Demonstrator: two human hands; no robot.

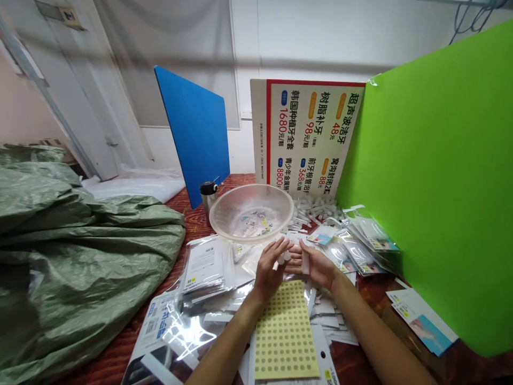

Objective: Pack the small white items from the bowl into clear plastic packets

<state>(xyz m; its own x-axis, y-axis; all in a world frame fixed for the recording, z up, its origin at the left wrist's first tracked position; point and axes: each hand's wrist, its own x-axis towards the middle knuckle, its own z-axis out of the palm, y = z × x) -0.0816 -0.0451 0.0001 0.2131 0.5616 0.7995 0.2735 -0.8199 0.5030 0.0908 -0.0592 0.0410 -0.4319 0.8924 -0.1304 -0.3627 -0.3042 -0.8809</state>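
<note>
Both hands meet over the middle of the table, just in front of a translucent plastic basin (224, 224). My left hand (267, 267) is closed around small whitish, translucent pieces (284, 258); their exact kind is too small to tell. Beside it, my right hand (320, 264) has its palm turned up and its thumb raised, with a narrow white strip (305, 263) lying against the fingers. Below the hands lies a yellow sheet of small round stickers (286, 331), partly over white cards and clear packaging.
Stacked clear bags with printed cards (206, 267) lie left of the hands, more bagged cards (360, 246) to the right. Many small white pieces (315, 211) are heaped behind. A steel bottle (208, 198), blue panel (196, 133), printed board (308, 133) and green panel (433, 187) stand around.
</note>
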